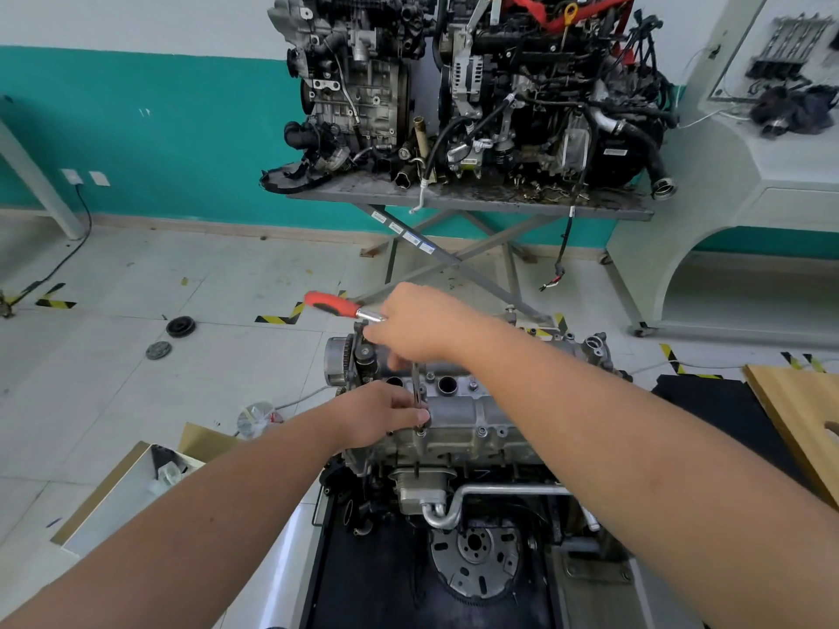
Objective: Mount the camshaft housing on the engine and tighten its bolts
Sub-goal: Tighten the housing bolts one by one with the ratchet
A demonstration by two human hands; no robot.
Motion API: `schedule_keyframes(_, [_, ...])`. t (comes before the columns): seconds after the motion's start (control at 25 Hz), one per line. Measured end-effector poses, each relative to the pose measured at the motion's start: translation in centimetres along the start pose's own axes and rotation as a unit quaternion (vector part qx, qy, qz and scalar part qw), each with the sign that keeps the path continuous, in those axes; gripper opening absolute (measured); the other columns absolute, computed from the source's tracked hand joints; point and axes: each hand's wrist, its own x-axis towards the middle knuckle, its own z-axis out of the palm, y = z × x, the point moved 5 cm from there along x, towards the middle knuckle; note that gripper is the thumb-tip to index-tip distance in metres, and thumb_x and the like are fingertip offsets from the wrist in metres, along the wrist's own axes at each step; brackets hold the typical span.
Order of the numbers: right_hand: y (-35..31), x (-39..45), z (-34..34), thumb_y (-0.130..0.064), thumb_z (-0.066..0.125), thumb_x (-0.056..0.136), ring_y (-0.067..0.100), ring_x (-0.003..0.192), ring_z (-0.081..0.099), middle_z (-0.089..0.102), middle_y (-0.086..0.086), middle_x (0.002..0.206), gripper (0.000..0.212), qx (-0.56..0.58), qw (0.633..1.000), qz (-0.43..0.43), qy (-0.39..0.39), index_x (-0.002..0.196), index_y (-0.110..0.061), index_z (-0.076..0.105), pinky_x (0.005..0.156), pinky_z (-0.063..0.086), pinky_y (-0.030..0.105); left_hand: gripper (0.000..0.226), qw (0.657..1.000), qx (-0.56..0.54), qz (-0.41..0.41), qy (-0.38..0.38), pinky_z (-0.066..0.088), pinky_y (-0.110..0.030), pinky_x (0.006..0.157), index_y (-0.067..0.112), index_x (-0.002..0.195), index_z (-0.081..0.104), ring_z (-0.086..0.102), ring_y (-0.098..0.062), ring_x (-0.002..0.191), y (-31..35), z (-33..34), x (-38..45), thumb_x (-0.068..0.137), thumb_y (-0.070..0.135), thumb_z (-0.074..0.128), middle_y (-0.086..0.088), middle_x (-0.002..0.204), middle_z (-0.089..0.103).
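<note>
The grey cast-aluminium camshaft housing (458,404) already sits on top of the engine (454,451) at the centre of the scene, near me, with round plug wells open along its upper face. I judge it rigid and fairly heavy, its machined faces a little oily; if I had to shift it, I would take it by the two ends rather than the thin flanges.

My left hand (381,413) pinches the lower end of the slim steel extension bar (416,397), steadying it on a bolt (422,432) at the housing's near edge. My right hand (422,324) is wrapped around the head of the red-handled ratchet wrench (338,305), whose grip points far left. I take this to be tightening in progress; other bolts (482,431) show along the near flange.

To the near left, an open brown cardboard box (113,488) holds clear plastic bags and dark small parts I cannot identify. A crumpled clear bag (256,417) lies on the tiled floor just beyond it.
</note>
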Motion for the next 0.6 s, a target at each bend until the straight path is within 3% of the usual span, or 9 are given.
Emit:
schedule_keyframes(0.04, [0.4,-0.2,0.6,-0.022,0.054,0.1,0.016,0.057,0.067,0.072,0.004,0.063,0.024,0.184,0.981,0.046,-0.027,0.087,-0.004,0.062,0.056,0.047,0.025,0.032,1.0,0.005,0.009,0.002,0.043,-0.028,0.067,0.046,0.102,0.07,0.05,-0.001,0.055,0.0,0.0,0.0,0.081,0.068,0.058,0.014,0.061,0.058])
schedule_keyframes(0.12, [0.9,-0.7,1.6,-0.018,0.055,0.1,0.016,0.06,0.071,0.073,0.006,0.067,0.015,0.447,0.889,0.095,-0.024,0.101,-0.005,0.059,0.064,0.046,0.029,0.027,1.0,0.005,0.022,0.01,0.046,-0.029,0.072,0.045,0.102,0.07,0.055,-0.002,0.063,0.0,-0.1,0.2,0.085,0.064,0.06,0.01,0.068,0.063])
schedule_keyframes(0.2, [1.5,-1.0,2.4,-0.023,0.053,0.102,0.014,0.062,0.07,0.073,0.0,0.068,0.01,0.592,0.798,0.11,0.025,0.101,-0.014,0.055,0.063,0.037,0.028,0.025,0.999,0.004,0.028,0.014,0.047,-0.03,0.075,0.041,0.103,0.071,0.056,-0.006,0.069,0.0,-0.1,0.2,0.089,0.059,0.06,0.003,0.078,0.069])
schedule_keyframes(0.28, [2.1,-1.3,2.9,-0.025,0.053,0.103,0.013,0.066,0.068,0.072,-0.004,0.07,0.013,0.679,0.722,0.109,0.077,0.093,-0.018,0.056,0.062,0.036,0.026,0.026,0.999,0.005,0.036,0.008,0.042,-0.027,0.064,0.035,0.102,0.072,0.05,0.0,0.057,0.2,0.0,0.0,0.092,0.055,0.059,0.011,0.062,0.062])
schedule_keyframes(0.32, [2.4,-1.5,3.1,-0.025,0.053,0.103,0.014,0.068,0.066,0.071,-0.003,0.07,0.016,0.699,0.701,0.101,0.103,0.09,-0.018,0.057,0.061,0.039,0.023,0.025,0.999,0.005,0.039,0.002,0.037,-0.026,0.058,0.034,0.102,0.072,0.044,0.001,0.049,0.3,0.1,0.0,0.094,0.054,0.058,0.015,0.053,0.055])
schedule_keyframes(0.48, [2.5,-2.4,3.7,-0.012,0.049,0.101,0.021,0.063,0.058,0.063,0.003,0.066,0.014,0.714,0.675,0.071,0.171,0.087,-0.013,0.052,0.058,0.045,0.026,0.024,0.999,0.011,0.046,0.004,0.031,-0.025,0.054,0.033,0.096,0.071,0.036,-0.001,0.044,0.4,0.1,-0.1,0.095,0.052,0.058,0.015,0.048,0.045])
schedule_keyframes(0.6, [2.7,-2.4,3.5,-0.007,0.044,0.096,0.019,0.057,0.051,0.063,0.003,0.064,0.01,0.68,0.703,0.091,0.188,0.088,-0.013,0.047,0.056,0.038,0.028,0.025,0.999,0.003,0.051,0.006,0.032,-0.027,0.056,0.032,0.096,0.072,0.036,-0.003,0.046,0.4,0.3,-0.1,0.094,0.052,0.058,0.013,0.051,0.045])
